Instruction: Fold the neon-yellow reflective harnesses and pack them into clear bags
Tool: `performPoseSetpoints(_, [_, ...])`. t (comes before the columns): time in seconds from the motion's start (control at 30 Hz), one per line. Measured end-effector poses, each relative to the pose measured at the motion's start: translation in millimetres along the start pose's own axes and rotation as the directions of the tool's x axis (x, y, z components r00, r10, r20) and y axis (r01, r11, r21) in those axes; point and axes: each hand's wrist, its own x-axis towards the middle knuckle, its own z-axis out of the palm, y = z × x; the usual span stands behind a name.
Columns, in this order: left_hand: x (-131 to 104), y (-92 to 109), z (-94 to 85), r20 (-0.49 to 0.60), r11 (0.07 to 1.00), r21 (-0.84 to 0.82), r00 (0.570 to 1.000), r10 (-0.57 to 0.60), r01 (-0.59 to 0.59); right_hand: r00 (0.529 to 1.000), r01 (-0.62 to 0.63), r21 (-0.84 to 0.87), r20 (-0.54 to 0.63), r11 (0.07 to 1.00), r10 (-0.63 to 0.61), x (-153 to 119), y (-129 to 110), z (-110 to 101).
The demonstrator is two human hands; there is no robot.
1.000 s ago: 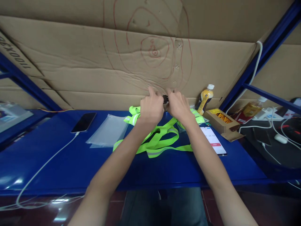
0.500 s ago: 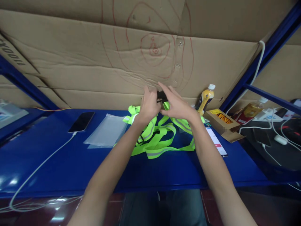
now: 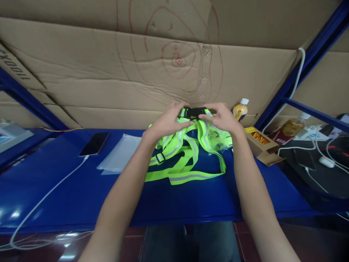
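Both hands hold a black plastic buckle (image 3: 195, 112) up near the cardboard wall. My left hand (image 3: 169, 119) grips its left end and my right hand (image 3: 222, 115) its right end, thumbs toward me. From the buckle hang neon yellow-green reflective straps (image 3: 197, 177) with grey stripes, looping down onto the blue table. On the left part of the straps is a black slider (image 3: 160, 158). A clear crinkled plastic wrapping (image 3: 222, 140) with more neon strap lies just below my right hand.
Translucent zip bags (image 3: 120, 154) and a charging phone (image 3: 94, 143) lie to the left on the blue table (image 3: 68, 196). A juice bottle (image 3: 240, 110) and an open carton (image 3: 263, 142) stand right of my hands. Cardboard (image 3: 95, 83) walls the back.
My hands have moved apart, the right hand to the right, and the buckle now shows between them. The straps hang in wider loops, and the wrapping beside them is more visible.
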Motion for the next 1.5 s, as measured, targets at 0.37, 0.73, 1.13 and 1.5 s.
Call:
performPoseSetpoints(0.37, [-2.3, -0.1, -23.2, -0.084, 0.989, 0.147, 0.996, -0.004, 0.016, 0.998, 0.056, -0.278, 0.016, 0.959, -0.053, -5.1, -24.5, -10.4])
performPoseSetpoints(0.73, [-6.9, 4.0, -19.9, -0.158, 0.963, 0.267, 0.987, -0.005, 0.048, 0.997, -0.073, -0.310, -0.031, 0.948, 0.066, -5.2, -27.7, -4.8])
performPoseSetpoints(1.13, [-2.6, 10.7, -18.7, -0.307, 0.898, -0.432, 0.922, -0.234, 0.084, 0.979, -0.054, -0.384, -0.201, 0.922, -0.027, -4.0, -30.0, 0.9])
performPoseSetpoints(1.5, [-5.6, 4.6, -34.0, -0.138, 0.841, -0.540, 0.989, -0.059, -0.025, 0.966, 0.122, 0.117, 0.212, 0.986, -0.145, -8.4, -32.6, -16.3])
